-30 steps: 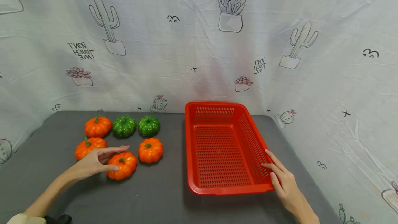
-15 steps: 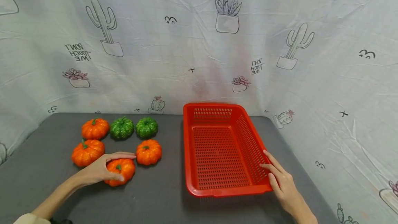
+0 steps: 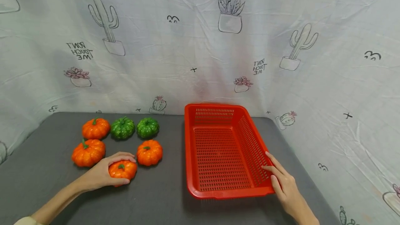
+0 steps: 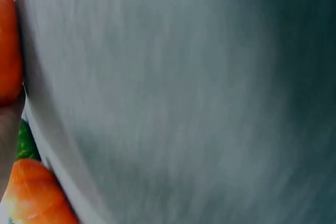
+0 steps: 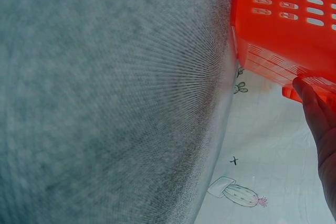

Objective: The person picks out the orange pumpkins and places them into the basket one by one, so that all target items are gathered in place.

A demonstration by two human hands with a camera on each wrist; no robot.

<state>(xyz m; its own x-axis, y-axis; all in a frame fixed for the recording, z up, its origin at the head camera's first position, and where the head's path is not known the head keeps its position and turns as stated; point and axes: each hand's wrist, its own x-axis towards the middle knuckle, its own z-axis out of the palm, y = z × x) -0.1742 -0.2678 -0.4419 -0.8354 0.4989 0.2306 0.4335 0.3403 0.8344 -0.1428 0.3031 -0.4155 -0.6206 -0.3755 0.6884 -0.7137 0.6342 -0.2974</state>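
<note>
In the head view, my left hand [image 3: 100,174] grips a small orange pumpkin [image 3: 125,170], fingers along its far side and thumb along its near side. The left wrist view catches part of this pumpkin [image 4: 8,51] at its left edge. My right hand [image 3: 288,187] holds the near right corner of a red plastic basket [image 3: 231,193], with fingers over the rim and the thumb at the outer side. Nothing lies inside the basket. In the right wrist view, fingers [image 5: 315,111] touch the basket's perforated wall [image 5: 283,35].
Near the left hand sit three other orange pumpkins, one to the right [image 3: 149,152], one to the left [image 3: 89,152] and one behind [image 3: 96,128]. Two green pumpkins [image 3: 123,128] stand at the back. A cactus-print cloth [image 3: 193,44] hangs behind the grey table [image 3: 165,190].
The left hand's fingers and thumb have closed in around the orange pumpkin, which has shifted only slightly. The right hand and the basket stay in place.
</note>
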